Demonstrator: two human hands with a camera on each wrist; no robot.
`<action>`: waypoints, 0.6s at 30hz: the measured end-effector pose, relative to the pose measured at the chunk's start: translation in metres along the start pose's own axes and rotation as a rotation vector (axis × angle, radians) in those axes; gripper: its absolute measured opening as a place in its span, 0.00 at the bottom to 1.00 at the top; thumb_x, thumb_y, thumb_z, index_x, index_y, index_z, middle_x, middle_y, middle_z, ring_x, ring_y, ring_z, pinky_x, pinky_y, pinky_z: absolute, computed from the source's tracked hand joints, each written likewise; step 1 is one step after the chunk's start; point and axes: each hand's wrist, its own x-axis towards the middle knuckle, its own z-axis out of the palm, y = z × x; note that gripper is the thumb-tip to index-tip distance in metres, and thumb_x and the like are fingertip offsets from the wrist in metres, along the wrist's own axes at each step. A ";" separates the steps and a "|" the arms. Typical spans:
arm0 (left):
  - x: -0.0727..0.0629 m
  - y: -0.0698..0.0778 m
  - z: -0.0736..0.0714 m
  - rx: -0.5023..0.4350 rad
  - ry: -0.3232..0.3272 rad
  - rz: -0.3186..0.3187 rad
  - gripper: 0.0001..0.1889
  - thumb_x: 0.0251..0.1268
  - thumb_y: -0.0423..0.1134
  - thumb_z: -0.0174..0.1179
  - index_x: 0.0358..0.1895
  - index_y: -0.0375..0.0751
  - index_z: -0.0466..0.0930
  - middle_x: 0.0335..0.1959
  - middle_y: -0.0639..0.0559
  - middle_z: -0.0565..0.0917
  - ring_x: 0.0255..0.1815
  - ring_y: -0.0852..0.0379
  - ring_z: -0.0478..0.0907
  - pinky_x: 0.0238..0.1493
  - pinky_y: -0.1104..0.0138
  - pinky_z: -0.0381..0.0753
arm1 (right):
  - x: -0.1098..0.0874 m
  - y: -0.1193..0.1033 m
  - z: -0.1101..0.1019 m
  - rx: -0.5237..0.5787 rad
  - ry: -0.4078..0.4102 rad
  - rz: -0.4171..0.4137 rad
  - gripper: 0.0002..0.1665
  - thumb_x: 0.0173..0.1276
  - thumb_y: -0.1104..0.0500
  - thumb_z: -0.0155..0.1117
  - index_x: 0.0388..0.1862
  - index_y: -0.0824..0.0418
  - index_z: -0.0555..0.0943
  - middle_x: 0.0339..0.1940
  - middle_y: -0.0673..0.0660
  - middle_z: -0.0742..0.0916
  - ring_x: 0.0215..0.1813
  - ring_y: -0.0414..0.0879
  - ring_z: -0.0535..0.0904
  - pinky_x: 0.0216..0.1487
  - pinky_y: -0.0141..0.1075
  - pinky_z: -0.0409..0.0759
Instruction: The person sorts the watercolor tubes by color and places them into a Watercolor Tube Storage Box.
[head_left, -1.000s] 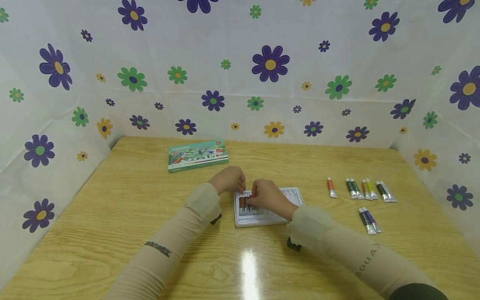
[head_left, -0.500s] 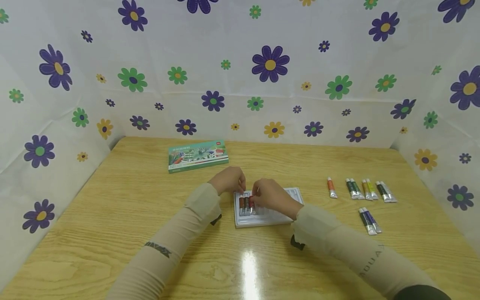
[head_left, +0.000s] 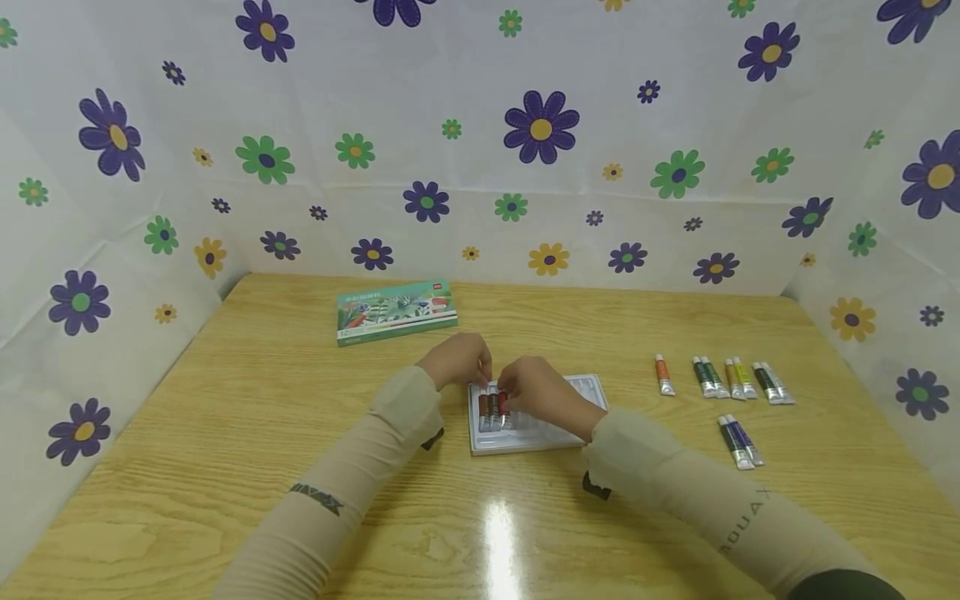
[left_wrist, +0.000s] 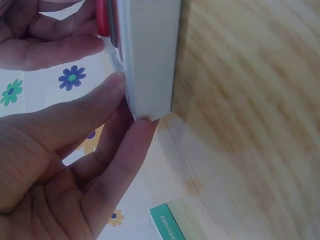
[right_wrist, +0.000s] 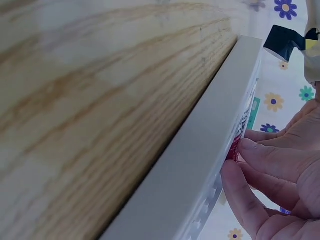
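A white plastic tray (head_left: 555, 437) lies mid-table, with a brown paint tube (head_left: 483, 404), a dark brown one (head_left: 492, 407) and a red paint tube (head_left: 503, 405) side by side at its left end. My left hand (head_left: 459, 360) pinches the tray's far left corner; the left wrist view shows thumb and finger on either side of the tray wall (left_wrist: 150, 55). My right hand (head_left: 546, 392) reaches over the tray and covers part of its slots. In the right wrist view its thumb and fingertips pinch the red tube (right_wrist: 234, 150) near the cap end.
Back left lies a green paint box (head_left: 397, 312) with printed pictures. On the right are an orange tube (head_left: 663, 375), a green pair (head_left: 708, 377), a yellow pair (head_left: 738, 379), a dark and white pair (head_left: 772, 383) and a blue-purple pair (head_left: 739, 442). Flowered cloth surrounds the table.
The red tube, mostly covered by my right fingers a second ago, now shows beside the dark brown one. My right hand has shifted slightly; the left keeps its place at the tray corner.
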 end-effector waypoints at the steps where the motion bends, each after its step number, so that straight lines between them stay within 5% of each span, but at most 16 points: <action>1: 0.000 0.000 0.000 -0.002 -0.002 -0.005 0.01 0.52 0.31 0.67 0.28 0.38 0.84 0.31 0.48 0.86 0.29 0.59 0.75 0.31 0.73 0.74 | 0.000 0.000 0.000 -0.003 0.000 0.007 0.11 0.52 0.69 0.71 0.37 0.68 0.84 0.35 0.59 0.88 0.38 0.48 0.83 0.41 0.35 0.82; 18: -0.001 0.002 0.000 -0.005 0.004 -0.006 0.02 0.52 0.31 0.67 0.26 0.40 0.84 0.31 0.48 0.86 0.28 0.59 0.75 0.30 0.73 0.74 | -0.001 0.000 0.005 0.014 -0.011 0.073 0.08 0.55 0.68 0.68 0.36 0.66 0.84 0.38 0.59 0.88 0.44 0.50 0.84 0.47 0.38 0.81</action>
